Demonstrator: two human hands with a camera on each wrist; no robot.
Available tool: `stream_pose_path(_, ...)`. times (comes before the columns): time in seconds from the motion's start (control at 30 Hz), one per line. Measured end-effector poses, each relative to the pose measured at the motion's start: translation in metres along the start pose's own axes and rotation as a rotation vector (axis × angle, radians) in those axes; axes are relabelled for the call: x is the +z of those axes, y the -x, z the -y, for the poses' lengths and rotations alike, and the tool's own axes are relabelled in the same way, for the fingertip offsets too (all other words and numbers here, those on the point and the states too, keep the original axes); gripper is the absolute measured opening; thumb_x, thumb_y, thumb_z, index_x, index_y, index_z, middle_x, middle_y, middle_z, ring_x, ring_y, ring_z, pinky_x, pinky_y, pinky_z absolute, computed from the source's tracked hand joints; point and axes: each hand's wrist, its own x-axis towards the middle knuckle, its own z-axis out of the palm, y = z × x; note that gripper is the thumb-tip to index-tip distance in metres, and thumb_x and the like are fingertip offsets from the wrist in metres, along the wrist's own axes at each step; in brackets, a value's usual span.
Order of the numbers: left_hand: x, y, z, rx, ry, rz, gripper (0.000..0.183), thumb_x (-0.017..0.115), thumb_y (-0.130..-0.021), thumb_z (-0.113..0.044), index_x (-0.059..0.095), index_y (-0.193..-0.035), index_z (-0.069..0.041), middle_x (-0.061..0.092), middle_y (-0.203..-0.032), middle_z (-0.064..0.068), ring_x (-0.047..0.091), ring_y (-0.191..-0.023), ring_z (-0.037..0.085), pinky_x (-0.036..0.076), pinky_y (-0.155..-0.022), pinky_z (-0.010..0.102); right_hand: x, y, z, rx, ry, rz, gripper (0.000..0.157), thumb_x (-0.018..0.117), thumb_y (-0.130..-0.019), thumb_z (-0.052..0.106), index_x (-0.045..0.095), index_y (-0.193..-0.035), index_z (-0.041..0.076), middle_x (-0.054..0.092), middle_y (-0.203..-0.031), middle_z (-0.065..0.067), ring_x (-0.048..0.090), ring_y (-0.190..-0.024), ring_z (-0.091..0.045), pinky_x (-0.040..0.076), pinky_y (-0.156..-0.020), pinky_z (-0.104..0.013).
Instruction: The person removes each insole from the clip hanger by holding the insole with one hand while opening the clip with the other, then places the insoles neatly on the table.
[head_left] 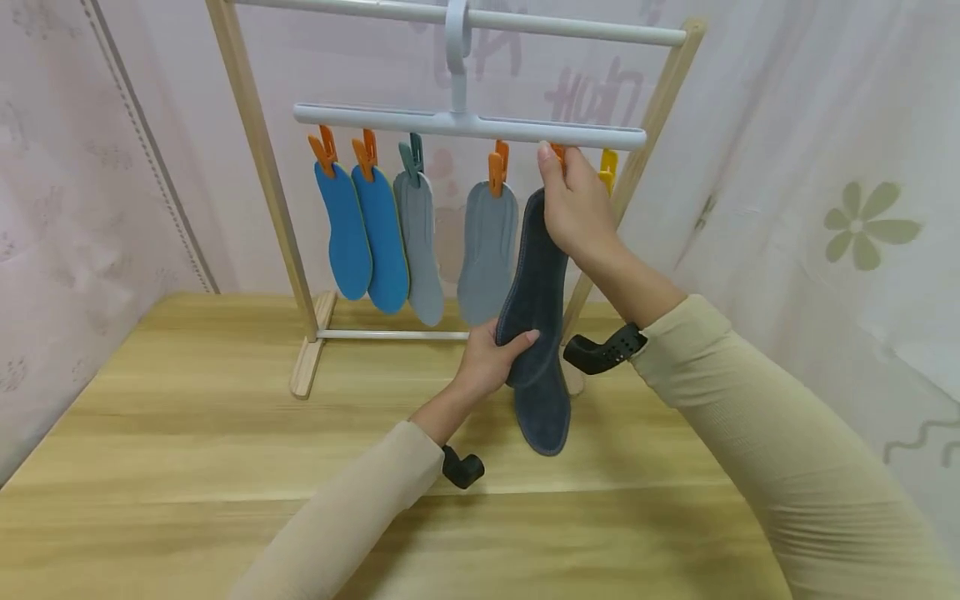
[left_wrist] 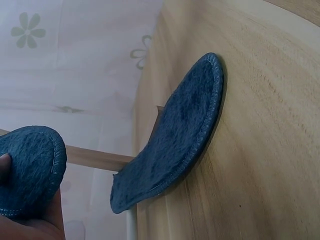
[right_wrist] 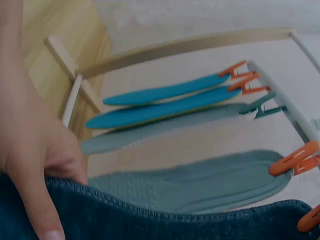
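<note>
My left hand [head_left: 487,358] grips the lower part of a dark blue-grey fuzzy insole [head_left: 536,267], thumb on its face. The insole hangs upright under the hanger bar. At its top end my right hand [head_left: 581,204] pinches an orange clothespin [head_left: 557,152], mostly hidden by the fingers. In the right wrist view, that clothespin [right_wrist: 311,219] overlaps the insole's end, while the left hand [right_wrist: 40,145] holds the insole farther down. A second dark insole [left_wrist: 170,135] is low at the table behind the held one.
A white hanger [head_left: 465,123] hangs from a wooden rack [head_left: 255,158]. Clipped along it are two blue insoles [head_left: 347,237] [head_left: 384,250] and two grey insoles [head_left: 420,254] [head_left: 489,242]. A yellow clothespin [head_left: 608,167] hangs at the right end. The rack stands on a wooden table [head_left: 225,450].
</note>
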Motion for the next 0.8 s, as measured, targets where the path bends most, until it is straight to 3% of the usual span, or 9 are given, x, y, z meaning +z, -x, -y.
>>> stream_pose_path(0.07,-0.001,0.001,0.002,-0.021,0.018,0.001,0.029,0.069,-0.098,-0.023,0.071,-0.12,-0.004,0.076,-0.106,0.019,0.075,-0.081,0.017,0.062,-0.074,0.03,0.001,-0.003,-0.003,0.0,-0.032,0.02,0.053,0.032,-0.109,0.05,0.051,-0.14,0.012,0.06,-0.123,-0.013,0.058,-0.117,-0.024,0.045,-0.103,-0.037)
stream_pose_path(0.2,-0.002,0.002,0.004,-0.045,0.032,0.001,0.03,0.069,-0.098,-0.024,0.071,-0.12,-0.004,0.076,-0.106,0.019,0.075,-0.078,0.016,0.062,-0.073,0.03,0.003,-0.01,-0.009,-0.016,-0.107,0.043,0.049,0.04,-0.108,0.048,0.055,-0.138,0.014,0.069,-0.127,-0.011,0.068,-0.108,-0.019,0.05,-0.092,-0.028)
stream_pose_path(0.37,-0.002,-0.002,0.002,-0.034,0.021,0.008,0.03,0.069,-0.098,-0.026,0.071,-0.12,-0.005,0.076,-0.105,0.018,0.075,-0.078,0.015,0.062,-0.073,0.029,0.001,-0.021,-0.015,0.004,-0.181,0.05,0.045,0.045,-0.106,0.048,0.06,-0.131,0.014,0.071,-0.112,-0.005,0.062,-0.088,-0.012,0.044,-0.077,-0.024)
stream_pose_path(0.63,-0.002,-0.004,-0.003,-0.023,0.025,0.009,0.034,0.068,-0.099,-0.023,0.067,-0.129,-0.007,0.075,-0.114,0.017,0.076,-0.089,0.02,0.062,-0.079,0.031,0.0,-0.034,-0.018,0.064,-0.339,0.065,0.045,0.052,-0.104,0.045,0.063,-0.131,0.011,0.066,-0.093,0.009,0.069,-0.081,-0.008,0.054,-0.095,-0.029)
stream_pose_path(0.8,-0.001,-0.001,-0.004,-0.033,0.015,0.014,0.032,0.068,-0.099,-0.024,0.069,-0.125,-0.005,0.076,-0.108,0.017,0.076,-0.083,0.017,0.062,-0.074,0.029,-0.001,-0.038,-0.02,0.119,-0.43,0.063,0.048,0.055,-0.102,0.044,0.063,-0.134,0.008,0.067,-0.091,0.008,0.07,-0.079,-0.007,0.057,-0.09,-0.027)
